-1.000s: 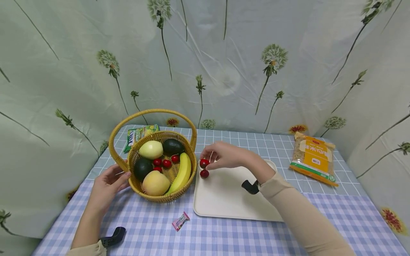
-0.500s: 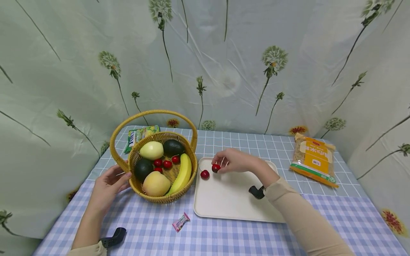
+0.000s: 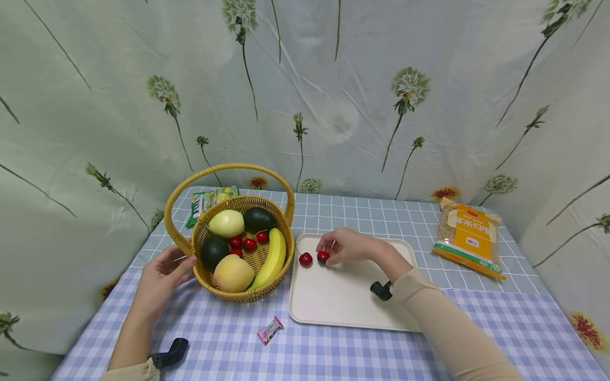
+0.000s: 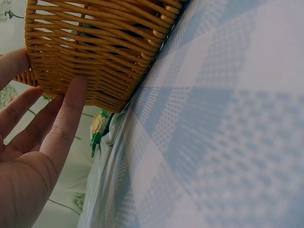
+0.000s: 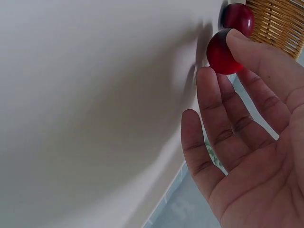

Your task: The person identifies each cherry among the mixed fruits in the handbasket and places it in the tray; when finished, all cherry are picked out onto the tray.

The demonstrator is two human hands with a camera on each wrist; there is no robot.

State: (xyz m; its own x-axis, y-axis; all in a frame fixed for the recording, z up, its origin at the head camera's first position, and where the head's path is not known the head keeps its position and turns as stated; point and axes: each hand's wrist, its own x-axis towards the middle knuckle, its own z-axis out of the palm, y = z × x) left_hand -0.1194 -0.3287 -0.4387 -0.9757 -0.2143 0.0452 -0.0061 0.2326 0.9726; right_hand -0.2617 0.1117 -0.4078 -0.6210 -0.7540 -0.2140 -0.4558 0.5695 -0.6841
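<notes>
My right hand [image 3: 350, 246] pinches a red cherry [image 3: 323, 257] between thumb and fingers, low over the left part of a cream tray [image 3: 352, 309]. In the right wrist view the held cherry [image 5: 224, 54] shows a dark patch. Close beside it, a second cherry [image 3: 305, 259] with a stem lies on the tray. Straight fingers of my left hand [image 3: 164, 275] touch the outer left side of a woven basket [image 4: 95, 57]. Inside the basket are a banana [image 3: 272, 260], a peach [image 3: 233, 273], two dark avocado-like fruits [image 3: 214, 252], a pale green fruit [image 3: 226, 223] and several cherries [image 3: 250, 244].
A small pink-wrapped candy [image 3: 270, 330] lies on the checked cloth in front of the basket. Behind the basket is a green snack bag [image 3: 202, 203]. An orange and clear food packet [image 3: 469, 235] lies at the right. The basket's tall handle [image 3: 229, 166] arches above it.
My right hand has carried its cherry rightward, away from the other cherry, and then lowered it toward the tray. The left hand and the basket have stayed in place.
</notes>
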